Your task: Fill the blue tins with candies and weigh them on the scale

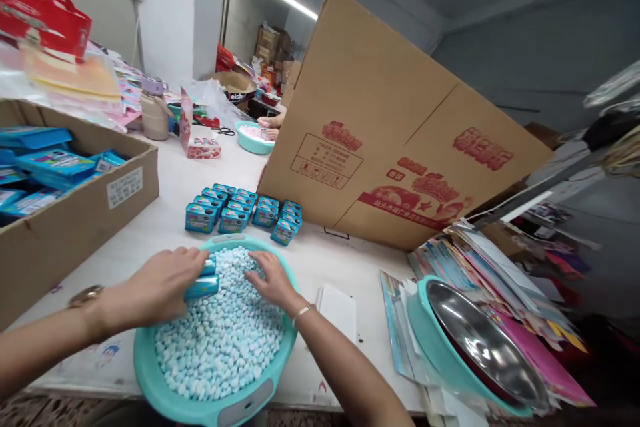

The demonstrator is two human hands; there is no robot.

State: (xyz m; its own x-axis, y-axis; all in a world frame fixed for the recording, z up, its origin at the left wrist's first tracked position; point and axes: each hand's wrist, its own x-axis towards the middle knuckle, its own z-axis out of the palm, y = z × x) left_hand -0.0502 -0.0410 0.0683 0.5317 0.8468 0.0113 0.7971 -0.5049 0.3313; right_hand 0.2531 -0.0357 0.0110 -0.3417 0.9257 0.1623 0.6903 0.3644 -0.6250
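A turquoise basin (146, 373) full of small pale blue and white candies (220, 347) stands at the table's front edge. Over its left side, my left hand (163, 283) is closed around small blue candy boxes (203, 287); at least two show, partly covered by the fingers. My right hand (273, 283) reaches over the basin's right side, fingers and thumb apart, fingertips at the candies. Whether any candies lie under those fingers is hidden. Just beyond the basin, several similar blue candy boxes (234, 219) stand in short rows.
At left, a cardboard carton (90, 207) holds blue packs. A large printed carton (380, 113) leans behind the boxes. A steel bowl (480, 340) in another turquoise basin and stacked printed sheets (500, 280) are at right. Farther back, another person's hands (271, 127) work at a basin (255, 145).
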